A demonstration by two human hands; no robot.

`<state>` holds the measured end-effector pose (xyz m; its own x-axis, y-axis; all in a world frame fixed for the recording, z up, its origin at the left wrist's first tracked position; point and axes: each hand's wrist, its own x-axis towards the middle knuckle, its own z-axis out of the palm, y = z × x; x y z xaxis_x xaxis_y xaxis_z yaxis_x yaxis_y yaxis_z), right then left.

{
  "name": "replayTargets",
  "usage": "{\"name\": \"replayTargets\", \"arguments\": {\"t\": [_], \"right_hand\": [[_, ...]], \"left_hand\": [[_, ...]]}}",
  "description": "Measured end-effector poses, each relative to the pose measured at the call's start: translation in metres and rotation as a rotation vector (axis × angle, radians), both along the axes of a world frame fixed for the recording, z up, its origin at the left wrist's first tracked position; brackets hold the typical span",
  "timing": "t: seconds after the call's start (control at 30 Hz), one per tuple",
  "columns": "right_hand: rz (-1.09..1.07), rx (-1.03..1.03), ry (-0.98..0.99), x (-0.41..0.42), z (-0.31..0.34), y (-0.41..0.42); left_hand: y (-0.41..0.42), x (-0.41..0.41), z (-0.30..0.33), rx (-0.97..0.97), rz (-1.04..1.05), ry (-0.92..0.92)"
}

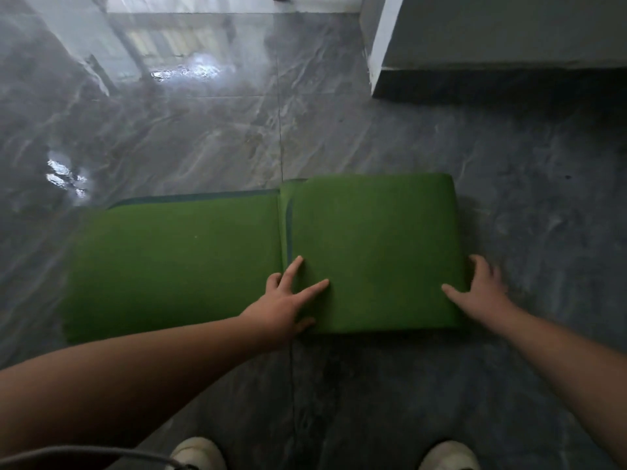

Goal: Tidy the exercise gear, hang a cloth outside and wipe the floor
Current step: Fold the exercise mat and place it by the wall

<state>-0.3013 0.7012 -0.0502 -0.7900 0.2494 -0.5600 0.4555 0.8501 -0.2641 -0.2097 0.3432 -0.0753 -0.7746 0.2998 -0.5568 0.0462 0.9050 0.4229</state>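
Seen from above, a person bends over a thick green foam exercise mat (pixel 203 262) lying across a glossy grey marble-patterned tiled floor (pixel 203 137), directly in front of their two pale shoes (pixel 198 452). The mat's right portion is folded back over itself into a raised, doubled block, while its left portion lies in a single flat layer stretching away to the left. The left hand (pixel 288 300) rests on the near left corner of the folded block, fingers (pixel 314 288) straight and spread wide, the thumb tucked against the near edge. The right hand (pixel 481 290) lies at the block's near right corner, fingers spread and draped over the side edge, thumb flat on top; neither hand is clearly gripping. A white-trimmed grey wall base (pixel 383 62) stands at the upper right, well apart from the mat. The likely trouble is the springy foam unfolding if pressure eases, since nothing pins it but open palms. The floor shines as if wet or polished, so the mat may slide during the next fold, leaving layers crooked, and the shoes could slip.
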Motion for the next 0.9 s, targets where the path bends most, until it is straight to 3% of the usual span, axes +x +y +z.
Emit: {"name": "replayTargets", "arguments": {"t": [0.1,0.17,0.23,0.37,0.5,0.6,0.77,0.9], "right_hand": [[0.436,0.275,0.172,0.015,-0.006,-0.032],[0.821,0.279,0.285,0.018,-0.001,-0.068],[1.027,0.197,0.326,0.027,0.004,-0.115],[1.151,0.103,0.199,0.058,-0.012,-0.180],[1.237,0.210,0.012,0.060,-0.033,-0.195],[1.224,0.233,-0.058,0.056,-0.029,-0.200],[1.184,0.210,0.045,0.079,-0.011,-0.219],[1.246,0.209,0.080,0.093,-0.020,-0.212]], "left_hand": [[-0.013,-0.008,0.004,-0.067,-0.114,0.065],[-0.018,-0.004,0.006,-0.055,-0.102,0.121],[-0.027,0.008,0.007,-0.034,-0.061,0.140],[-0.056,0.029,0.006,-0.157,-0.059,0.094],[-0.087,0.038,-0.006,-0.361,-0.168,0.022],[-0.100,0.036,-0.009,-0.389,-0.236,-0.036],[-0.085,0.035,-0.010,-0.457,-0.226,-0.065],[-0.086,0.037,-0.007,-0.463,-0.219,0.014]]}}
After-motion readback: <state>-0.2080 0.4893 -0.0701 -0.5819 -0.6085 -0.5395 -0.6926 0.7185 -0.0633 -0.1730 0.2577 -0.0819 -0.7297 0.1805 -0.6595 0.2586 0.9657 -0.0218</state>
